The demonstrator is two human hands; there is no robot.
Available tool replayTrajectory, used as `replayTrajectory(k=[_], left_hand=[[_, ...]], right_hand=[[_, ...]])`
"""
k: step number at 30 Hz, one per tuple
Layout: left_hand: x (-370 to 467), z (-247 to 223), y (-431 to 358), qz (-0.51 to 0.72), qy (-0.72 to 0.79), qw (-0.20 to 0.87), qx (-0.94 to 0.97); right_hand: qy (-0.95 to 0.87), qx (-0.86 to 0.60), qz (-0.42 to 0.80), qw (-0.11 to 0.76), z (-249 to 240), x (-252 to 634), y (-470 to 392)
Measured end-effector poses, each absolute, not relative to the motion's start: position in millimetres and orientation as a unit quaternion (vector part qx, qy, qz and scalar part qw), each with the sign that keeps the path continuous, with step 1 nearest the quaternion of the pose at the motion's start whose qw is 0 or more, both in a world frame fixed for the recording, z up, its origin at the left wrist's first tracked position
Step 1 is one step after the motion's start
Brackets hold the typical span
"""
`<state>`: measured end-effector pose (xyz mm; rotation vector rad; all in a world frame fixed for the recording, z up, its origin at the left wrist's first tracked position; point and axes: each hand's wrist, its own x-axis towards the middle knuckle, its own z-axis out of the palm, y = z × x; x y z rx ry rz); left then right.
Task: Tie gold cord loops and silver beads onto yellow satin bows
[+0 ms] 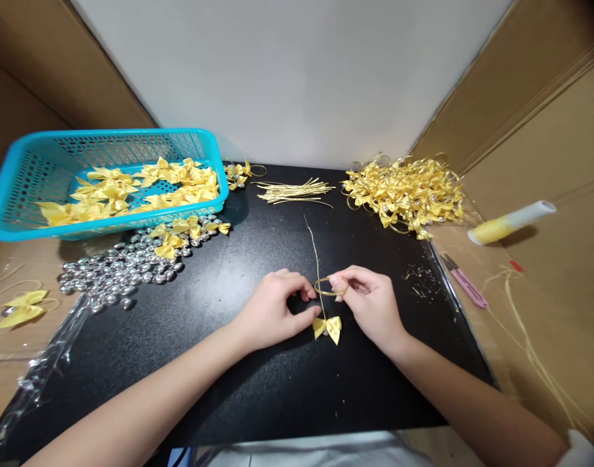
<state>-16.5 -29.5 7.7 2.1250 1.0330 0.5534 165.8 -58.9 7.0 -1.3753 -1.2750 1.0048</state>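
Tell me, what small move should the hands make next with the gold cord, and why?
Probably draw the cord's long free end tight. The right hand holds a loop of gold cord just above the yellow bow, which the left hand touches, and the loop looks loose.

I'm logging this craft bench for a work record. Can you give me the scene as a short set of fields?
surface: black mat
left hand: pinching a yellow bow on the gold cord
right hand: holding the cord's loop
basket: teal, holds loose yellow bows, far left
beads: silver heap in front of basket
cut cords: bundle at far edge
finished pile: bows with loops, far right
thread spool: yellow, lying right
snips: pink, right of mat
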Motion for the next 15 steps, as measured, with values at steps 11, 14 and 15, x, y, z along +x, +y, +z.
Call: replayTrajectory(k=[11, 14, 15], left_hand=[[-10.9, 18.9, -39.5, 0.08, 0.384, 0.351, 0.85], [-9.1, 16.1, -42.0, 0.089, 0.393, 0.344, 0.848], [-8.7, 15.3, -42.9, 0.093, 0.396, 0.342, 0.847]], right_hand=[[-0.492, -0.615, 0.472, 0.397, 5.7, 171.2, -109.6], [-0.535, -0.617, 0.417, 0.399, 2.8, 169.7, -116.7], [-0.546, -0.615, 0.402, 0.402, 2.3, 169.3, -117.7]])
